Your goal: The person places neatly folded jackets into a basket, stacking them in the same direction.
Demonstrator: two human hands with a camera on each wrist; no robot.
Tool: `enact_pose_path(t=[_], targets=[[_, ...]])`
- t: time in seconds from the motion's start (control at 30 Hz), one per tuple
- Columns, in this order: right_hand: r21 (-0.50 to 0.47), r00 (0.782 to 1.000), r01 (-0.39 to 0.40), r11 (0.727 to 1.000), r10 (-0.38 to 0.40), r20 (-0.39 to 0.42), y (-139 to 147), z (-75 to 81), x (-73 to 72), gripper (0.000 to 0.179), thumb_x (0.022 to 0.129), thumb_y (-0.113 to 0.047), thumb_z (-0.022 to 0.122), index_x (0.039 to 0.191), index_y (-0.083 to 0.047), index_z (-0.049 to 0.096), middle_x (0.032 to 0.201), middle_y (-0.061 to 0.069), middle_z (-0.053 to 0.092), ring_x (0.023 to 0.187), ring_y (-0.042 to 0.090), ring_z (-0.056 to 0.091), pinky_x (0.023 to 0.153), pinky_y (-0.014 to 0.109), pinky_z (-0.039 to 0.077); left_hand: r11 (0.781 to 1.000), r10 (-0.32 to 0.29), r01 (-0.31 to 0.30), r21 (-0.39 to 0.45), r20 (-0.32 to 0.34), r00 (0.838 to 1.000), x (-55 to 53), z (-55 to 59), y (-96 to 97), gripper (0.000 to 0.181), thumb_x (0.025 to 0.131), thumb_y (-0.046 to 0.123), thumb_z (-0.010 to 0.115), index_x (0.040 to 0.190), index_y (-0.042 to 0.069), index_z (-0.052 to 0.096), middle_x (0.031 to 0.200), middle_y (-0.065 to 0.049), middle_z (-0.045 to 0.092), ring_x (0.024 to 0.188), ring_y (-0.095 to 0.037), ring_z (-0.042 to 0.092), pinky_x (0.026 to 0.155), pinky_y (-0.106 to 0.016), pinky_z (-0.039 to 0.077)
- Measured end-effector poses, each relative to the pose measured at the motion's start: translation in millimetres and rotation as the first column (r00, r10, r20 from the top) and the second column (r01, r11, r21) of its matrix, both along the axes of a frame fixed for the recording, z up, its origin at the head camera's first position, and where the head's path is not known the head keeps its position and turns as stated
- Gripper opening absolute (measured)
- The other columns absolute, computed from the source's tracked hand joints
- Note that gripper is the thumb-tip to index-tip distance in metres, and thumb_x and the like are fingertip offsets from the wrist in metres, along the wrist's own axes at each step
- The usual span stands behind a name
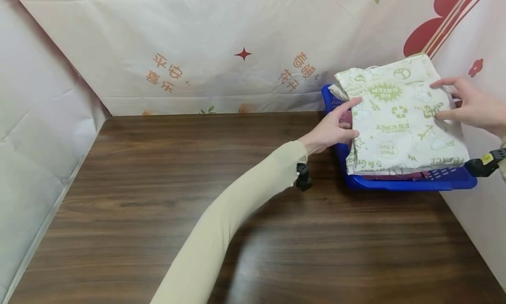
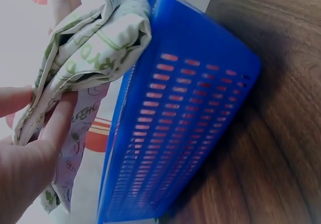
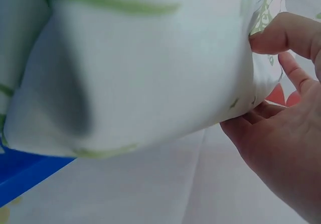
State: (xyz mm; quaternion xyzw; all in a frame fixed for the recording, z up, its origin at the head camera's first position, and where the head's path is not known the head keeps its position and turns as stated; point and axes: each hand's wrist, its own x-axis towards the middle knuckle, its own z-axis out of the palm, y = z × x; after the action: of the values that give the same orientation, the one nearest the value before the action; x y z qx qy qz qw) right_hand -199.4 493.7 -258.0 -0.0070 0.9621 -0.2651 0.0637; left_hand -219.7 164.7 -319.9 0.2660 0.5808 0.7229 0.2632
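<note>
A folded white cloth point(image 1: 399, 115) with green lettering and drawings lies over the blue plastic basket point(image 1: 411, 184) at the right of the head view. My left hand point(image 1: 330, 128) pinches its left edge; in the left wrist view, fingers go in under the layered folds point(image 2: 100, 53) while another presses from outside. On the opposite side, my right hand point(image 1: 470, 104) grips the right edge. The right wrist view shows its thumb on one face of the cloth point(image 3: 150, 68) and other fingers beneath. Dark red fabric point(image 1: 395, 176) shows in the basket under the cloth.
The basket stands in the back right corner of a dark wooden table point(image 1: 178, 185). A pale printed curtain point(image 1: 221, 40) hangs along the back, with more pale sheeting point(image 1: 39, 119) at the left. Each wrist carries a small black camera point(image 1: 303, 177).
</note>
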Motion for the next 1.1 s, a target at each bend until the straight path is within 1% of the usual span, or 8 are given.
enact_pose_path(t=[0.1,0.2,0.37,0.5,0.67,0.83,1.0,1.1], targets=[[-0.002,1.0,-0.014,1.0,0.014,-0.017,-1,-3.7,2.4,0.074,0.096,-0.003,0.052,0.146,-0.041,0.012,0.143,0.034,0.008,0.112,0.053,0.022,0.098,0.042,0.04,1.0,-0.004,0.004,-0.024,0.013,1.0,-0.2,-3.8,6.8,0.086,0.086,-0.019,0.057,0.153,0.028,0.03,0.147,0.012,0.027,0.093,-0.018,0.06,0.066,-0.036,0.056],[-0.032,0.999,-0.028,0.999,0.028,-0.016,-2,-9.5,3.0,0.074,0.095,0.0,0.051,0.147,-0.038,0.014,0.145,0.035,0.001,0.115,0.058,0.015,0.097,0.075,0.015,0.999,0.007,-0.005,-0.05,0.047,0.999,-0.5,-7.0,10.9,0.088,0.085,-0.02,0.058,0.153,0.029,0.029,0.145,0.011,0.029,0.092,-0.017,0.061,0.065,-0.034,0.056],[-0.043,0.999,-0.039,0.998,0.04,0.029,0,-18.1,-0.1,0.072,0.095,-0.003,0.052,0.146,-0.038,0.016,0.147,0.035,-0.005,0.12,0.06,0.01,0.095,0.078,0.011,0.996,0.022,-0.016,-0.09,0.074,0.997,-1.5,-13.4,14.4,0.09,0.084,-0.022,0.054,0.154,0.027,0.026,0.147,0.013,0.023,0.084,-0.015,0.057,0.063,-0.029,0.054],[-0.017,0.996,-0.056,0.998,0.057,0.063,-1,-26.3,-3.3,0.069,0.094,-0.004,0.055,0.15,-0.013,0.015,0.145,0.038,0.0,0.12,0.06,0.012,0.093,0.076,0.017,0.988,0.02,-0.007,-0.156,0.078,0.997,-4.9,-17.1,16.3,0.094,0.081,-0.024,0.051,0.155,0.024,0.022,0.15,0.013,0.019,0.071,-0.019,0.053,0.061,-0.029,0.052],[-0.015,0.988,-0.106,0.994,0.107,0.112,-2,-36.7,-5.0,0.071,0.092,0.0,0.057,0.145,0.002,0.011,0.139,0.041,0.007,0.118,0.056,0.015,0.09,0.071,0.021,0.926,-0.021,-0.038,-0.376,-0.151,0.988,-7.1,-15.6,19.0,0.095,0.078,-0.015,0.062,0.156,0.016,0.016,0.151,0.004,0.027,0.101,-0.011,0.051,0.066,-0.023,0.048],[0.034,0.983,-0.122,0.992,0.116,0.145,-1,-44.2,-5.1,0.07,0.092,-0.002,0.058,0.145,0.004,0.013,0.136,0.043,0.012,0.115,0.055,0.021,0.091,0.071,0.022,0.777,-0.111,-0.201,-0.596,-0.444,0.889,3.5,-9.6,19.9,0.086,0.086,0.009,0.067,0.156,0.017,0.016,0.154,-0.001,0.026,0.14,-0.006,0.014,0.086,-0.013,0.036],[0.105,0.972,-0.164,0.981,0.142,0.185,-2,-48.1,-4.6,0.074,0.091,-0.006,0.06,0.147,0.007,0.013,0.136,0.048,0.014,0.119,0.062,0.023,0.092,0.074,0.024,0.663,-0.185,-0.376,-0.647,-0.628,0.756,17.5,-2.9,7.7,0.069,0.092,0.021,0.062,0.153,0.018,0.028,0.153,-0.011,0.025,0.138,-0.018,0.025,0.099,-0.02,0.034],[0.099,0.97,-0.158,0.982,0.136,0.199,-5,-44.9,-4.2,0.078,0.093,-0.008,0.058,0.148,0.009,0.006,0.14,0.048,0.007,0.124,0.065,0.014,0.093,0.076,0.019,0.64,-0.244,-0.422,-0.642,-0.691,0.681,16.2,-6.1,-7.4,0.062,0.095,0.026,0.06,0.15,0.017,0.033,0.153,-0.014,0.025,0.138,-0.023,0.027,0.106,-0.026,0.029]])
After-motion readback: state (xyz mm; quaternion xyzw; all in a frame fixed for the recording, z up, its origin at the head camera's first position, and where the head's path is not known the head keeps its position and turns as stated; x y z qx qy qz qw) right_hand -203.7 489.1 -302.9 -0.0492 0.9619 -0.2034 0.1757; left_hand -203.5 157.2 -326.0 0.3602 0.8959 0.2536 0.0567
